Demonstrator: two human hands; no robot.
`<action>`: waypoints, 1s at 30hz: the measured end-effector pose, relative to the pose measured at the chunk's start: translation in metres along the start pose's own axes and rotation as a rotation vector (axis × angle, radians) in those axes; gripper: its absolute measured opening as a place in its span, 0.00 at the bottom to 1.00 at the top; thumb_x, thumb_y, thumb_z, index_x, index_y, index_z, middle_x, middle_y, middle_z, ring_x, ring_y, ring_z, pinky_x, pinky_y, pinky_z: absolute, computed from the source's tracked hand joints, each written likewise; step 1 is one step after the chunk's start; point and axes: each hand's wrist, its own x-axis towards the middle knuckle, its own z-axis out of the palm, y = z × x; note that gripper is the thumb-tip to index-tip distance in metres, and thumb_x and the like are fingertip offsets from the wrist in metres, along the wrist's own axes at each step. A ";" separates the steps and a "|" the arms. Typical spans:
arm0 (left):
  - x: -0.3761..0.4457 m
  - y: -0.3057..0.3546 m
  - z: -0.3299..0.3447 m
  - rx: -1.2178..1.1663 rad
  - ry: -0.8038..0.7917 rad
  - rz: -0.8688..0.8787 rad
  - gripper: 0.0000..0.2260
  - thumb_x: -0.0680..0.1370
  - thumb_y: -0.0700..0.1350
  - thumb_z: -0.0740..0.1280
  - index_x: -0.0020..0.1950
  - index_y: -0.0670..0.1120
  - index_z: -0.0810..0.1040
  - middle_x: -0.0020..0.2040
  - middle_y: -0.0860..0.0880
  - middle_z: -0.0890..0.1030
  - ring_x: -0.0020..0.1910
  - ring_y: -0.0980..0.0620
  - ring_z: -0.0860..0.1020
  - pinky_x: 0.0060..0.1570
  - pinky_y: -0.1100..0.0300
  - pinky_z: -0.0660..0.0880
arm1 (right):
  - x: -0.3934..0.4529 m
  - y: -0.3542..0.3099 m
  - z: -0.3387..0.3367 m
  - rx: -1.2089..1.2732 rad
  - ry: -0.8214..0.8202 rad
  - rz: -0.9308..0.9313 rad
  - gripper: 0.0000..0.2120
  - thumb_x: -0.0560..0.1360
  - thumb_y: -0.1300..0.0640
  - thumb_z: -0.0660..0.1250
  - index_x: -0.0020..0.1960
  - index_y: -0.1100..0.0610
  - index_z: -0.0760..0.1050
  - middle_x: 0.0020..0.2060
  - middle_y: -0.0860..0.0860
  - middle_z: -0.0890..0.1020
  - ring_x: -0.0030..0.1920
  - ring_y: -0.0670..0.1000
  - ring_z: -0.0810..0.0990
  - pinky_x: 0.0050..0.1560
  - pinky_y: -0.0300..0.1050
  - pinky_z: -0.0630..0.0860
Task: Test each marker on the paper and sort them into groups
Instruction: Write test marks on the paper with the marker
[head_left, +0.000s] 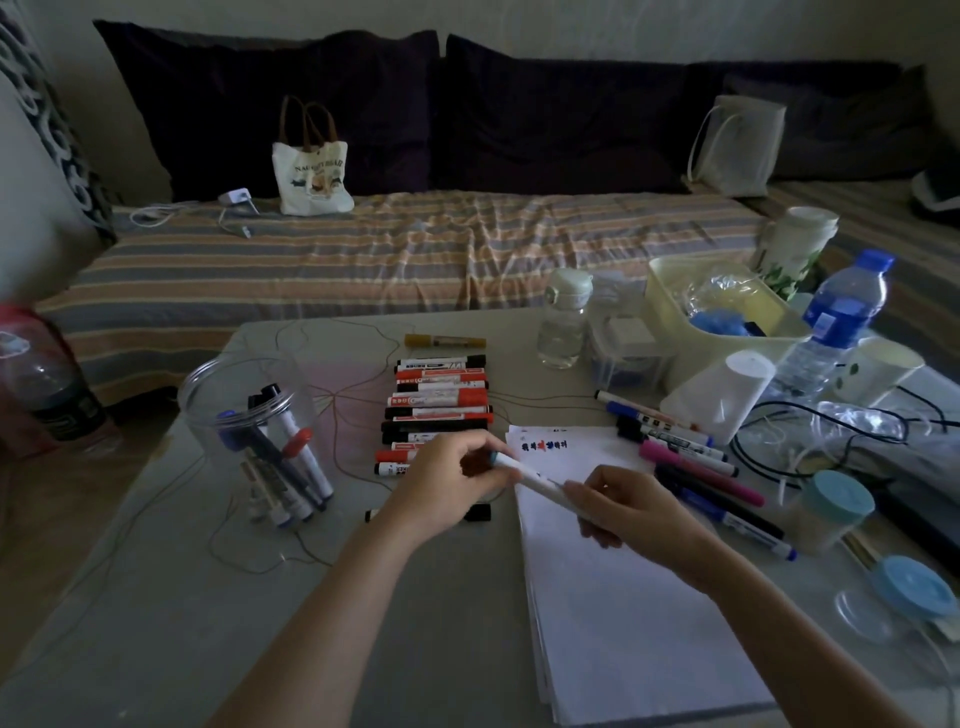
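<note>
Far to the left of the left hand (451, 480), a clear plastic jar (244, 410) stands on the table (171, 597) holding several markers upright, with blue, black and red caps showing. Just beyond the left hand's knuckles lies a tidy row of red and black markers (441, 410), side by side, with a yellow marker (445, 341) apart at the far end; their labels carry print too small to read. A black marker (480, 512) pokes out from under the left wrist. The left hand's fingers curl round the blue-capped end of a white-barrelled marker (530, 475), and the right hand (623, 512) grips the other end of the barrel, so the marker slants between them over the upper left of the stack of white paper (623, 623). At the paper's top, just beyond both hands, sits a short line of blue and red scribbled test marks (544, 445), not legible as words. Right of the right hand, a loose group of slim markers (691, 457) lies fanned out with blue, black and pink caps. Far beyond the left hand, on the striped bedcover (363, 254), stands a canvas tote bag (310, 176) printed with what seems to read "NAUGHTY BEAR".
</note>
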 end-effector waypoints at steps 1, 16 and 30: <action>0.000 0.004 0.003 -0.071 -0.026 -0.025 0.03 0.75 0.46 0.72 0.47 0.54 0.82 0.40 0.57 0.81 0.39 0.62 0.78 0.41 0.70 0.73 | -0.002 -0.002 0.000 -0.028 -0.033 -0.027 0.11 0.80 0.49 0.63 0.50 0.55 0.78 0.35 0.50 0.83 0.32 0.43 0.78 0.37 0.35 0.76; 0.016 0.042 0.062 -1.076 0.318 -0.512 0.14 0.83 0.46 0.58 0.48 0.39 0.79 0.43 0.45 0.82 0.46 0.51 0.81 0.49 0.59 0.77 | 0.005 -0.010 0.020 -0.128 0.118 -0.047 0.11 0.82 0.49 0.57 0.48 0.49 0.76 0.33 0.48 0.76 0.27 0.42 0.69 0.28 0.34 0.67; 0.013 0.042 0.085 -0.985 0.322 -0.527 0.15 0.83 0.49 0.58 0.46 0.44 0.79 0.42 0.49 0.84 0.43 0.50 0.81 0.40 0.54 0.73 | 0.007 -0.003 0.024 -0.257 0.100 -0.029 0.12 0.84 0.54 0.54 0.53 0.55 0.76 0.41 0.50 0.79 0.37 0.48 0.77 0.44 0.46 0.78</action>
